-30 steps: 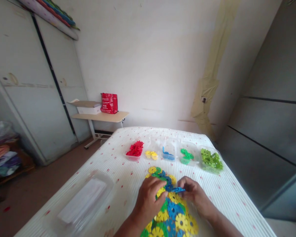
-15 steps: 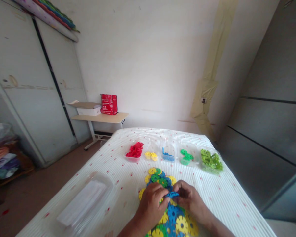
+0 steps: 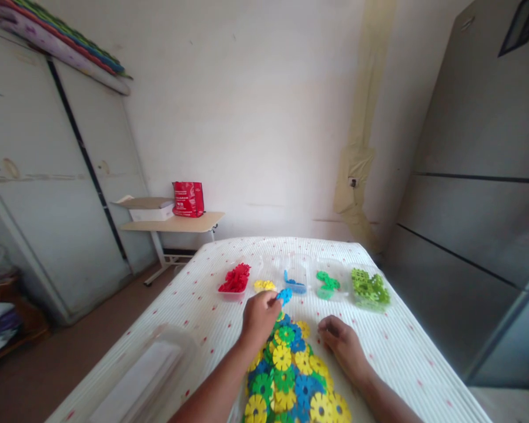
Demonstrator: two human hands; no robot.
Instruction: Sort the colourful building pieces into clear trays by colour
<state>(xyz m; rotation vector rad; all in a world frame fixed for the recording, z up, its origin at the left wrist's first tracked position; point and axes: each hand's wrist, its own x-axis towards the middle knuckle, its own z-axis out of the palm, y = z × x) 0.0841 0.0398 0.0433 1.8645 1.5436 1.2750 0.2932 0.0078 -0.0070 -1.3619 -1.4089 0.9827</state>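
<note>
My left hand [image 3: 260,314] is closed in a pinch on a blue flower-shaped snap disc [image 3: 284,296], held above the far end of an assembly. That assembly of joined flower discs [image 3: 283,380], in yellow, green and blue, runs down the table toward me. Beside its right edge, my right hand [image 3: 341,339] rests near the tablecloth with its fingers curled in; I see nothing in them. Just past my left hand lie a few yellow discs [image 3: 264,285], partly hidden by it.
Clear tubs of red pieces [image 3: 235,279], blue pieces [image 3: 294,286], green pieces [image 3: 328,283] and lime pieces [image 3: 370,288] line the far side. A transparent container [image 3: 145,376] lies at left on the patterned tablecloth [image 3: 405,376]. Behind stands a small table [image 3: 180,223] with a red bag [image 3: 188,200].
My hands have parted. The left has carried a blue disc forward to the assembly's far end, while the right has let go and drawn off to the right. The view has tilted up slightly.
</note>
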